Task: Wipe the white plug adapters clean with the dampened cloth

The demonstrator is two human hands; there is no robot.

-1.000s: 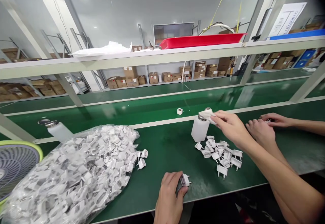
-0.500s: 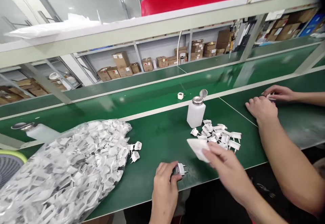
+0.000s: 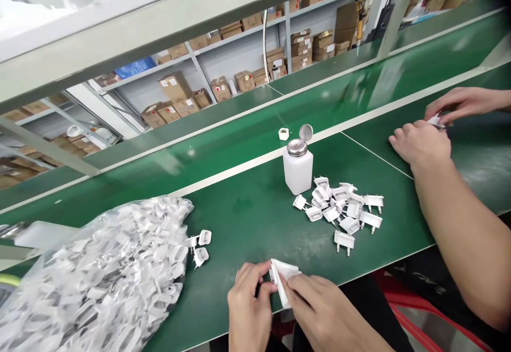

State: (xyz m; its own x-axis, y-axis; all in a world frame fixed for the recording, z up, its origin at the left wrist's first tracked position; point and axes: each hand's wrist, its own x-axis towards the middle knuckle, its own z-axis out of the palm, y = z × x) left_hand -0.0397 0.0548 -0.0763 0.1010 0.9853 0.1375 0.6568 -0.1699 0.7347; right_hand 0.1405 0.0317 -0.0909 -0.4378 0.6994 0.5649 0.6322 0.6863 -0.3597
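My left hand [image 3: 249, 304] holds a white plug adapter [image 3: 273, 274] at the front edge of the green bench, and most of the adapter is hidden. My right hand [image 3: 323, 309] presses a white cloth [image 3: 284, 280] against it, so the two hands nearly meet. Beyond them stands a white dispenser bottle [image 3: 297, 168] with a metal top and its lid flipped open. A pile of several white adapters [image 3: 339, 208] lies beside the bottle. At the right, a co-worker's hand [image 3: 459, 104] pinches a small white piece, and their other hand [image 3: 419, 141] rests on the bench.
A large clear bag of white adapters [image 3: 104, 283] lies at the left, with several loose adapters [image 3: 202, 245] next to it. A small white part [image 3: 283, 134] sits behind the bottle. Shelves of cardboard boxes stand beyond the bench. A red chair frame [image 3: 419, 309] shows at lower right.
My right hand has come from the bottle down to my left hand, bringing the cloth onto the adapter. The view has tilted and swung, and the co-worker's hands have shifted slightly.
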